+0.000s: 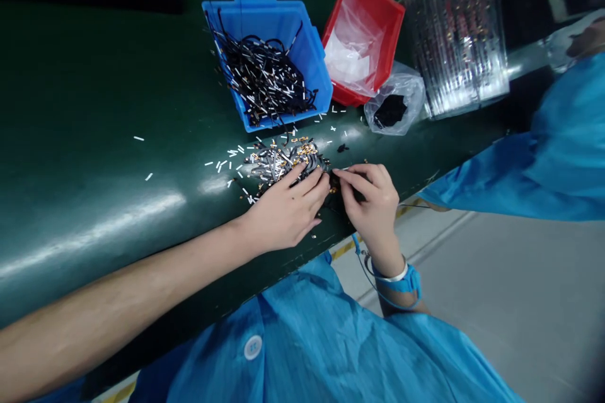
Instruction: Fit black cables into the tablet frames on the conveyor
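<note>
My left hand (287,206) rests on the dark green table (94,157), its fingers curled and pinched at the near edge of a pile of small black, white and gold parts (278,160). My right hand (371,201) sits just to its right, fingers pinched together on a small dark piece that meets the left fingertips. What exactly the fingers hold is too small to name. A blue wrist strap (401,280) with a cord circles my right wrist. I wear a blue coat (307,340).
A blue bin (312,56) of black wires with white ends stands behind the pile. Right of it are a red bin (390,19) with clear bags, a plastic bag (394,104) of black parts and stacked clear trays (456,38). Another person's blue sleeve (534,157) reaches in at right.
</note>
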The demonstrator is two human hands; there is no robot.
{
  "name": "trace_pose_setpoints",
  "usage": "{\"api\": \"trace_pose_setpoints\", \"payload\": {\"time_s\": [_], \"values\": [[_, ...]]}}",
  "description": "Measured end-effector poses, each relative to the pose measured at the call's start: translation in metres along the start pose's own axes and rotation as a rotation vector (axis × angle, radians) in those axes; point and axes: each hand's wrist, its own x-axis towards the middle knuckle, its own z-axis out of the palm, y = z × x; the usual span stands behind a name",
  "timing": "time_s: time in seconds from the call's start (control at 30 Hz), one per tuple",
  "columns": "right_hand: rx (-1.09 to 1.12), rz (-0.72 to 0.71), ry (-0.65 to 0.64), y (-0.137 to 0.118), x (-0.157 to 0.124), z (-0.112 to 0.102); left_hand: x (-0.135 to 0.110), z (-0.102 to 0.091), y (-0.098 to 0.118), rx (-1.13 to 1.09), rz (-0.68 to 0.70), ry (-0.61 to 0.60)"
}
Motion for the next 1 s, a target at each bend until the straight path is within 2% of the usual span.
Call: {"api": "trace_pose_setpoints", "payload": {"time_s": [0.1,0.23,0.43,0.6,0.73,0.87,0.93,1.0], "values": [[0.095,0.091,0.032,0.003,0.001,-0.001,-0.001,0.001,0.0,0.003,-0.013,0.001],[0.108,0.174,0.041,0.003,0.004,-0.002,-0.001,0.003,0.0,0.02,-0.014,0.028],[0.123,0.182,0.038,0.002,0.008,0.002,-0.001,0.003,0.0,0.031,-0.003,0.048],[0.345,0.28,-0.026,0.006,0.013,0.002,-0.001,0.002,0.0,0.028,-0.012,0.047],[0.471,0.377,-0.117,0.012,0.02,-0.008,-0.001,0.0,-0.001,-0.03,-0.029,0.066],[0.465,0.446,-0.09,0.018,0.034,-0.024,-0.003,-0.002,-0.002,-0.09,-0.034,0.14],[0.499,0.444,-0.126,0.021,0.045,-0.034,-0.004,-0.002,-0.002,-0.118,-0.035,0.193],[0.53,0.406,-0.221,0.021,0.057,-0.044,-0.006,-0.001,-0.003,-0.176,-0.042,0.281]]}}
